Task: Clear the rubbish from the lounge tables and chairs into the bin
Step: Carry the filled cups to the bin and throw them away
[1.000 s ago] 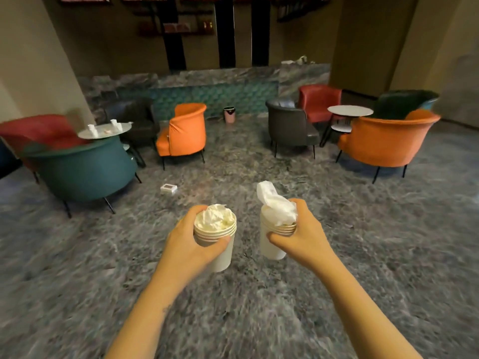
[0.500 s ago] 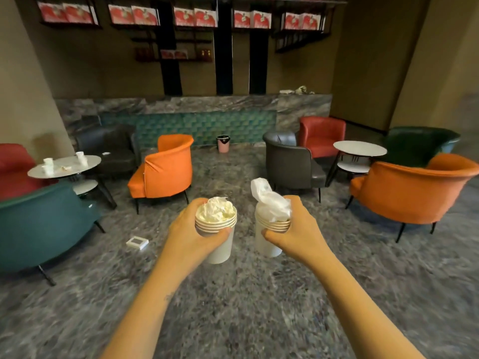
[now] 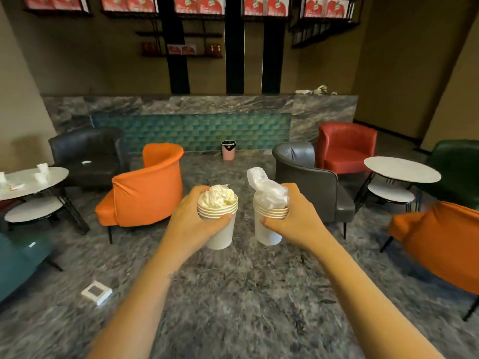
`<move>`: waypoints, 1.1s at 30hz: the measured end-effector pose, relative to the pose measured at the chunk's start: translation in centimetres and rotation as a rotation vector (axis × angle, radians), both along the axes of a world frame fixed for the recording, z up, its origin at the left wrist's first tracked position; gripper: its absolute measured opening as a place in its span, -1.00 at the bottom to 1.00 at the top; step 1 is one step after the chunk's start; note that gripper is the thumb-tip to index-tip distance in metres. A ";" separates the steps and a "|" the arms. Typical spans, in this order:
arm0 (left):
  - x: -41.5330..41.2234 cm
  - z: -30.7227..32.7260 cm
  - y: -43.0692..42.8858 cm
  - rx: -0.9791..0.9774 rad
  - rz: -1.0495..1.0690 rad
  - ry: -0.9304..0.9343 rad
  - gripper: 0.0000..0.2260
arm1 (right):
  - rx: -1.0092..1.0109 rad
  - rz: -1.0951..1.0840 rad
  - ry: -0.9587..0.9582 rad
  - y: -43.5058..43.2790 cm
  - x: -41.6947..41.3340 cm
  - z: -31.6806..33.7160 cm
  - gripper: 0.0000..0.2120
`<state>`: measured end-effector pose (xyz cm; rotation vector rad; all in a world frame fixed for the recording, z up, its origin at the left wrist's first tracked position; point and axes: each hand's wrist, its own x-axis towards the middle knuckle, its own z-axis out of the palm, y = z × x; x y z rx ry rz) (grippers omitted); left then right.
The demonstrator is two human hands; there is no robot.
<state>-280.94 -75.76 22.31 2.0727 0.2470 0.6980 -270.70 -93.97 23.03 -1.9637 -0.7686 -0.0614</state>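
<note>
Two stacks of paper cups, each showing about four rims and stuffed with one tissue wad, upright, long axes vertical, mouths up: left stack (image 3: 220, 230) at 11 o'clock, right stack (image 3: 268, 230) at 1; my left hand (image 3: 190, 218) and right hand (image 3: 298, 221) each have fingers clenched round one; one bin (image 3: 228, 151) stands far off at 12; a desk (image 3: 55, 174) at 9 bears more cups.

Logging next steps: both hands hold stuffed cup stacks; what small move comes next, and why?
Probably step ahead toward the small pink bin with black liner by the tiled wall: the left hand grips a tissue-stuffed stack of white paper cups, the right hand grips a second stack, so neither can collect more.
</note>
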 end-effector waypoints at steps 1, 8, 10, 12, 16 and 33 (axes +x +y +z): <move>3.3 0.3 1.2 -0.011 0.006 0.005 -0.57 | -0.014 -0.002 0.005 1.2 3.7 0.3 -0.65; 25.8 -0.4 10.9 -0.003 0.048 0.037 -0.58 | -0.064 0.038 0.009 11.9 28.6 -1.1 -0.79; 32.7 -1.9 14.4 0.016 0.065 0.045 -0.55 | -0.076 0.040 -0.001 14.9 35.5 -2.8 -0.77; 39.6 -3.1 18.0 0.011 0.060 0.032 -0.57 | -0.081 0.040 -0.003 18.2 42.6 -3.9 -0.75; 53.9 -3.7 25.0 -0.028 0.031 0.055 -0.62 | -0.083 0.018 0.020 24.1 56.6 -3.7 -0.80; 112.9 -5.8 55.2 -0.012 0.023 0.136 -0.48 | -0.035 -0.067 0.066 51.9 116.6 -7.3 -0.71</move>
